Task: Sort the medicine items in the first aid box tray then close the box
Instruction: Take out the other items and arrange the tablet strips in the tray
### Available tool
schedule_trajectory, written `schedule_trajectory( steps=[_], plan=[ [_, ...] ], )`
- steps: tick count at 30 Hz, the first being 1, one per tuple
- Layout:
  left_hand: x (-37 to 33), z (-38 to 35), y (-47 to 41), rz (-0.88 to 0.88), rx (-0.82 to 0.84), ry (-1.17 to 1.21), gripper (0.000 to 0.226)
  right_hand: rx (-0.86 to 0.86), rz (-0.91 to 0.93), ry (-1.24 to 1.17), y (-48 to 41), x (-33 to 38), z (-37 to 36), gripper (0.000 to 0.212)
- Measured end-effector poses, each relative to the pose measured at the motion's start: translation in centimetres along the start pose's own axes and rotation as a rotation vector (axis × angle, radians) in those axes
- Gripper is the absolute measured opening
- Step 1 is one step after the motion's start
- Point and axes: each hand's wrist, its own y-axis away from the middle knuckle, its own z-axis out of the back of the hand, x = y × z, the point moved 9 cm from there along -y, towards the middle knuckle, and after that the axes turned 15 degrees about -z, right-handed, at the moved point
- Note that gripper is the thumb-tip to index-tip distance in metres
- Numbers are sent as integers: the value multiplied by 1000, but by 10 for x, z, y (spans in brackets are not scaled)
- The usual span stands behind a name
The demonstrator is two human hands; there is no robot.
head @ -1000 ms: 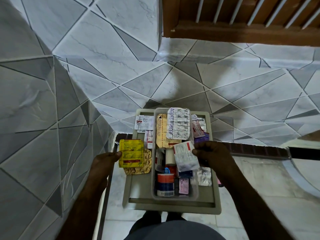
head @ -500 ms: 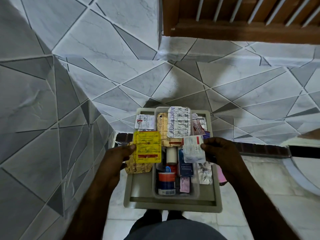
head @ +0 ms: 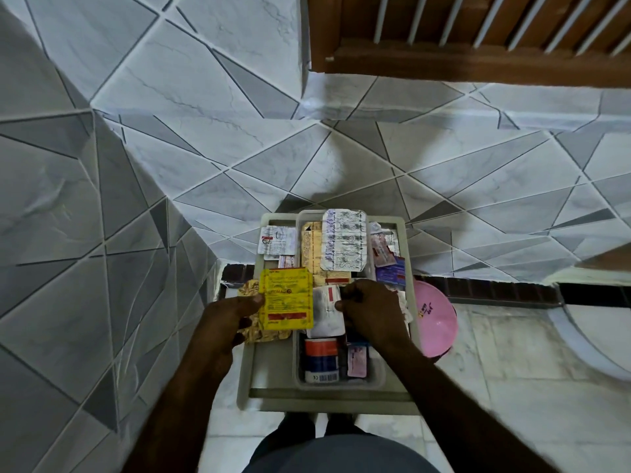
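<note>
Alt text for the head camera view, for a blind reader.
Seen from above, a person's left hand holds a flat yellow medicine packet and the right hand pinches a white paper sachet over a grey plastic first aid box tray crowded with blister strips. A pink round dish shows at its right.

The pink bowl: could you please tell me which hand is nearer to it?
Right. The right hand is just left of the pink bowl; the left hand is farther left, across the tray.

Yellow sachet (head: 286, 298) red-banded — pink bowl (head: 435, 319) — grey-triangle wall tiles (head: 191, 158)
</note>
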Motion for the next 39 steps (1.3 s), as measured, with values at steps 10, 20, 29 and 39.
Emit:
schedule_trajectory(
  steps=[10, 20, 29, 39],
  plan=[
    [-8, -55, 15, -139, 59, -114, 11, 92, -25, -180, 13, -1, 20, 18],
    [-25, -58, 22, -531, -40, -637, 15, -47, 90, 132, 6, -5, 17, 16],
    [-27, -66, 31, -746, 18, -808, 16, -94, 221, 323, 10, 5, 2, 21],
    [-23, -77, 30, -854, 42, -1113, 24, -120, 339, 527, 6, 7, -11, 15]
  ],
)
